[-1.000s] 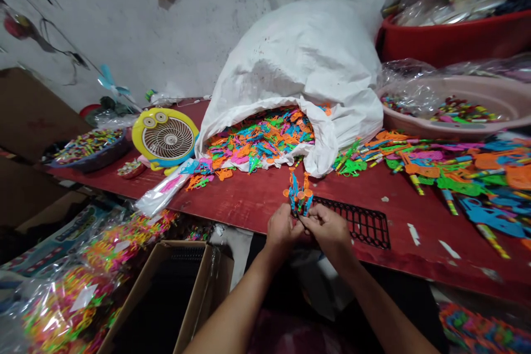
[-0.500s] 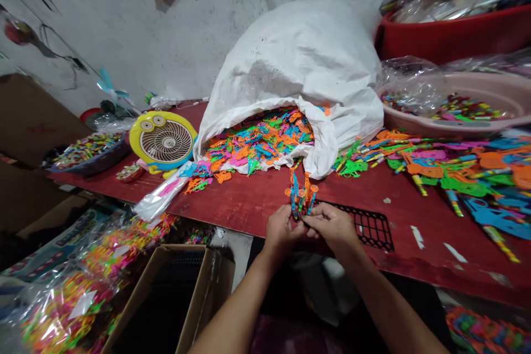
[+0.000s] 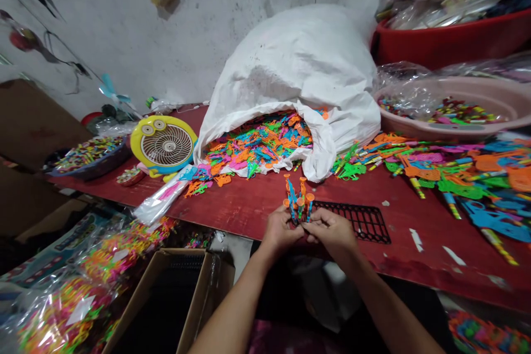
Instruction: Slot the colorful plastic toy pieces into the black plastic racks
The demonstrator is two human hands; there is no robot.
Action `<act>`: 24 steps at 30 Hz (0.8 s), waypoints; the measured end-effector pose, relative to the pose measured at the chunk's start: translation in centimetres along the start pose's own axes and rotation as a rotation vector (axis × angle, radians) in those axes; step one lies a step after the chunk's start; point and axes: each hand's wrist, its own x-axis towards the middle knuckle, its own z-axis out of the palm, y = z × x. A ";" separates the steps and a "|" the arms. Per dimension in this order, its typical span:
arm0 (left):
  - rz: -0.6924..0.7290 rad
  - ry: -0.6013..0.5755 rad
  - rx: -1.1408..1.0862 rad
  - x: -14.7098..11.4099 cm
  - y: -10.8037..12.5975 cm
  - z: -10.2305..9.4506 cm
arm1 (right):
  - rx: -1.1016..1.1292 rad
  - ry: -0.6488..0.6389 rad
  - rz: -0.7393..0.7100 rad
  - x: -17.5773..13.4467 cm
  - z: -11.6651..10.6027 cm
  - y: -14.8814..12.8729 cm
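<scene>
- Left hand [image 3: 282,230]: fingers curled closed, thumb and fingertips pinching the base of the toy cluster [image 3: 299,202].
- Right hand [image 3: 332,230]: also closed, thumb and fingertips pinching the same base from the other side. Hands nearly touching.
- Toy cluster: roughly upright between the hands, at the middle of the worktop's [image 3: 244,199] near edge. Blue, orange and green plastic parts, several topped with orange discs. Fingers hide the base; can't tell what joins it.
- Black rack [image 3: 369,224]: flat on the worktop near the same edge, just beyond and right of the right hand, which partly covers it.
- White sack [image 3: 290,61]: on its side toward the far edge, mouth facing the near edge, coloured plastic parts [image 3: 261,146] spilling from it.
- Toy pile [image 3: 448,174]: spread along the right end, in front of the pink basin [image 3: 456,131]. Red tub [image 3: 452,44] behind that.
- White scraps [image 3: 416,239]: near edge, right of the rack.
- Yellow fan [image 3: 166,148]: left of the sack; clear packets [image 3: 164,199] reach the near edge in front of it.
- Purple basin [image 3: 103,165]: left end, full of small pieces.
- Cardboard box [image 3: 194,298]: below the near edge, left of the left arm, dark contents.
</scene>
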 end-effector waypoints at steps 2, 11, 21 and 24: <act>0.028 -0.011 -0.014 0.0 -0.2 0.0 | 0.062 -0.019 0.026 0.3 0.0 0.0; 0.064 -0.042 -0.022 0.0 -0.5 0.0 | -0.082 0.029 -0.080 0.0 0.0 1.2; 0.035 -0.184 -0.186 0.6 -1.1 -0.9 | -0.471 0.107 -0.460 -0.5 -0.3 0.7; 0.002 -0.246 -0.251 1.0 -1.3 -1.0 | -0.518 0.135 -0.458 -0.7 -0.1 0.7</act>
